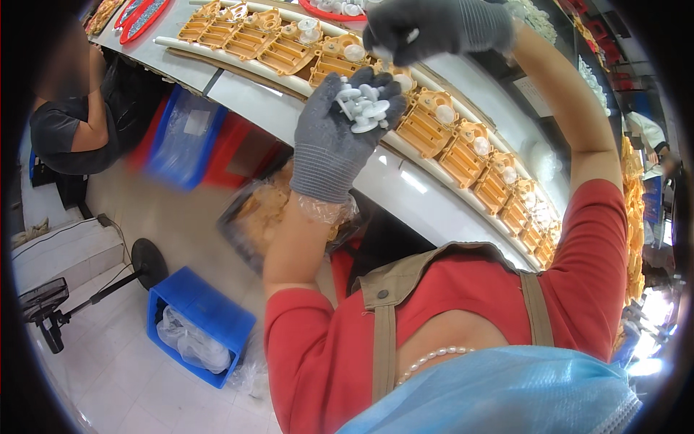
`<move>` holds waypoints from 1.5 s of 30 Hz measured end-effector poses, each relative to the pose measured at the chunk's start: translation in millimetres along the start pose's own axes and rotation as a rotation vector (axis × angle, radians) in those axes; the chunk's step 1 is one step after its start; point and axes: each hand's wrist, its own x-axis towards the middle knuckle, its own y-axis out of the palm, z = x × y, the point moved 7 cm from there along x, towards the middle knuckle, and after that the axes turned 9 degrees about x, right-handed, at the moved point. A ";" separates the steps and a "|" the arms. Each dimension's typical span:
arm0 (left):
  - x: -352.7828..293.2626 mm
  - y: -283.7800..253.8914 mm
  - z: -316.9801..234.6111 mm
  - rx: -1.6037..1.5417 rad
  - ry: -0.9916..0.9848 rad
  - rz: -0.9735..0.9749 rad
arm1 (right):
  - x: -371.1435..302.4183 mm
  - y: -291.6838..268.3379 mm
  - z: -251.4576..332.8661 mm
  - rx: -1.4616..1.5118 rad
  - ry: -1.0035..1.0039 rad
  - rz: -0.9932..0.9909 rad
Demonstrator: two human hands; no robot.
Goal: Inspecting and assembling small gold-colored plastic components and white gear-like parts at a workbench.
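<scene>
Cupped palm up, my left hand in a grey knit glove holds a pile of small white plastic discs with stems. My right hand, gloved alike, is closed just above and beyond it. A bit of white shows at its fingers, too small to name. Below both hands runs a long row of yellow-orange plastic housings with open compartments. Several of them carry a round white or clear disc. My gloves hide part of the row's middle.
White rails flank the row on the white table. Red trays of small parts stand at the far left. On the floor are a blue crate with plastic bags and a black fan. Another person sits at left.
</scene>
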 end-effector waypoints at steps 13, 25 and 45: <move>-3.1 -23.4 -21.1 -0.012 0.117 -0.132 | 55.3 -6.3 -63.1 -0.303 -0.133 -0.083; -6.9 -31.6 -54.5 0.097 0.279 -0.270 | 38.6 -5.6 -16.0 -0.451 -0.051 -0.101; -2.8 1.5 -31.4 0.180 0.263 -0.334 | 12.4 1.0 -3.4 0.038 -0.054 -0.344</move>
